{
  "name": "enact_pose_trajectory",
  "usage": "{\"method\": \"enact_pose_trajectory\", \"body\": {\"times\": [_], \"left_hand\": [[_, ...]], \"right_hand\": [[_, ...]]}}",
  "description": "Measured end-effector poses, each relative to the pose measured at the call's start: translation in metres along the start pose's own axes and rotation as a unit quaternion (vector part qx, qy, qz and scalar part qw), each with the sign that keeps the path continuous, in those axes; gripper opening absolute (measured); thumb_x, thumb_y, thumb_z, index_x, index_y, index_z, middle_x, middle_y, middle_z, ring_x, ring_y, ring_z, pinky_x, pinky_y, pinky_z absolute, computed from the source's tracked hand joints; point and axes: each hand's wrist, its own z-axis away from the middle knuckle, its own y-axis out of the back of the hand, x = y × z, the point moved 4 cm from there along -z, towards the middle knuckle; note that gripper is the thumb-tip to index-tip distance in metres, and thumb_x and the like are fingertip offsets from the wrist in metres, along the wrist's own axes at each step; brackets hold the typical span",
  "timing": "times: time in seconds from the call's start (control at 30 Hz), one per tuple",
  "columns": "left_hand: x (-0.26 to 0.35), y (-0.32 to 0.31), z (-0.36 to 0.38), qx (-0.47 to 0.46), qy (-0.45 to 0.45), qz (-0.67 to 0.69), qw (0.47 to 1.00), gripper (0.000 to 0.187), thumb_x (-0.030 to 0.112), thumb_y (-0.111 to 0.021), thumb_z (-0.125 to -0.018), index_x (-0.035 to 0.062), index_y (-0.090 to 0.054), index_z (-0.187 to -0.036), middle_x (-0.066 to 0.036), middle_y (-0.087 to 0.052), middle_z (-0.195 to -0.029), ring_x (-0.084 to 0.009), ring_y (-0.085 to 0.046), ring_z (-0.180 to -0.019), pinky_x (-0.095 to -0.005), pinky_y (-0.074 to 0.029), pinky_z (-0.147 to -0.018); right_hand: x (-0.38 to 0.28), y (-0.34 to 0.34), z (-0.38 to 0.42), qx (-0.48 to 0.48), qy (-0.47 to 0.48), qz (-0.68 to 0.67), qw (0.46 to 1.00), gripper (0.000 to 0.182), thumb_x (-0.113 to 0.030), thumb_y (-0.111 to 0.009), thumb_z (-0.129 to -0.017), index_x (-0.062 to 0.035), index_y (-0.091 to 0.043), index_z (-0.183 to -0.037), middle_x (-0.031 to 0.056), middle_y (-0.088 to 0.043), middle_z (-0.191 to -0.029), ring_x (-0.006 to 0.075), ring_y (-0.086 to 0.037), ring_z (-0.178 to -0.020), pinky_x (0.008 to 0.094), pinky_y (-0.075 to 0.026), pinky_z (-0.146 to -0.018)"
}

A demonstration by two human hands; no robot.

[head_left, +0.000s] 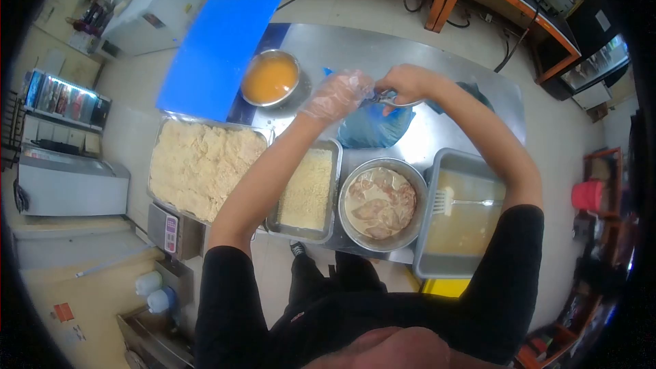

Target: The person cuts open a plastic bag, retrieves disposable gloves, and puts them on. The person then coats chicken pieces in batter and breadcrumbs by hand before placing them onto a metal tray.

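Note:
My left hand [344, 93] wears a clear plastic glove, and its closed fingers meet my right hand over the back middle of the table. What they pinch is hidden. My bare right hand [404, 85] is closed around a shiny metal utensil [412, 104], whose far end I cannot make out. Just below both hands sits a blue plastic bag [376, 126]. Nearest my left forearm are a tray of crumbs [339, 164] and a large tray [154, 195] of breaded pieces. A round metal bowl [421, 195] holds raw meat in pale liquid.
A grey tub [422, 260] of cloudy liquid, with a slotted white-headed spatula [444, 202], stands at the right. Behind the left tray are a bowl of orange liquid [270, 78] and a blue sheet [215, 55]. A scale [162, 227] is at the left edge.

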Motion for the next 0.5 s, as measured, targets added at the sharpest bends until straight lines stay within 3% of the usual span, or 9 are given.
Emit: {"method": "enact_pose_trajectory", "body": {"times": [0.1,0.13,0.23,0.3,0.37,0.43,0.5], "left_hand": [[0.011,0.029,-0.009,0.126,-0.023,0.065,0.990,0.006,0.008,-0.064,-0.091,0.0072,-0.069,-0.095,-0.012,-0.068,-0.092,-0.0296,-0.067,-0.084,-0.0373,-0.054,-0.075],[0.019,0.043,-0.015,0.175,-0.033,0.084,0.980,0.006,0.007,-0.065,-0.091,0.0067,-0.069,-0.095,-0.012,-0.068,-0.091,-0.0284,-0.067,-0.083,-0.0358,-0.054,-0.074],[0.027,0.080,-0.025,0.235,-0.002,0.089,0.968,0.009,0.012,-0.066,-0.094,0.0063,-0.070,-0.100,-0.011,-0.068,-0.091,-0.0240,-0.067,-0.079,-0.0339,-0.052,-0.071],[0.008,0.087,-0.016,0.226,0.081,0.078,0.968,0.010,0.014,-0.066,-0.095,0.0058,-0.070,-0.100,-0.011,-0.068,-0.091,-0.0219,-0.066,-0.077,-0.0331,-0.053,-0.070],[-0.012,0.079,-0.008,0.239,0.126,0.091,0.959,0.013,0.017,-0.067,-0.096,0.0053,-0.070,-0.101,-0.011,-0.069,-0.092,-0.0208,-0.066,-0.076,-0.0326,-0.053,-0.070],[-0.038,0.057,0.003,0.264,0.132,0.126,0.947,0.017,0.020,-0.067,-0.096,0.0049,-0.071,-0.102,-0.011,-0.069,-0.093,-0.0209,-0.067,-0.076,-0.0324,-0.054,-0.070],[-0.003,0.027,-0.003,0.235,0.046,0.052,0.970,0.022,0.024,-0.067,-0.096,0.0048,-0.071,-0.106,-0.013,-0.070,-0.097,-0.0260,-0.069,-0.083,-0.0343,-0.055,-0.077]], "right_hand": [[-0.012,-0.017,-0.009,0.102,0.061,0.005,0.993,0.062,-0.055,-0.080,-0.073,-0.0132,-0.066,-0.117,0.0117,-0.069,-0.114,0.0359,-0.065,-0.106,0.0480,-0.051,-0.087],[-0.020,-0.016,-0.010,0.097,0.056,0.003,0.994,0.062,-0.055,-0.080,-0.073,-0.0135,-0.066,-0.117,0.0120,-0.069,-0.113,0.0361,-0.065,-0.106,0.0479,-0.051,-0.087],[-0.034,-0.003,-0.009,0.118,0.033,-0.005,0.992,0.061,-0.055,-0.079,-0.074,-0.0139,-0.065,-0.117,0.0124,-0.068,-0.112,0.0362,-0.064,-0.105,0.0472,-0.051,-0.087],[-0.005,-0.005,0.012,0.171,0.006,-0.011,0.985,0.061,-0.054,-0.079,-0.074,-0.0137,-0.065,-0.117,0.0123,-0.067,-0.111,0.0360,-0.064,-0.105,0.0465,-0.051,-0.087],[0.035,-0.010,0.046,0.256,-0.063,-0.045,0.963,0.061,-0.051,-0.080,-0.075,-0.0127,-0.063,-0.119,0.0127,-0.066,-0.113,0.0360,-0.063,-0.106,0.0450,-0.051,-0.089],[0.076,-0.033,0.088,0.324,-0.167,-0.058,0.929,0.054,-0.037,-0.079,-0.077,-0.0121,-0.061,-0.122,0.0147,-0.064,-0.116,0.0367,-0.062,-0.107,0.0437,-0.051,-0.090],[0.132,-0.081,0.125,0.291,-0.281,-0.054,0.913,0.049,-0.023,-0.074,-0.078,-0.0123,-0.060,-0.123,0.0171,-0.063,-0.117,0.0380,-0.061,-0.109,0.0446,-0.051,-0.091]]}}
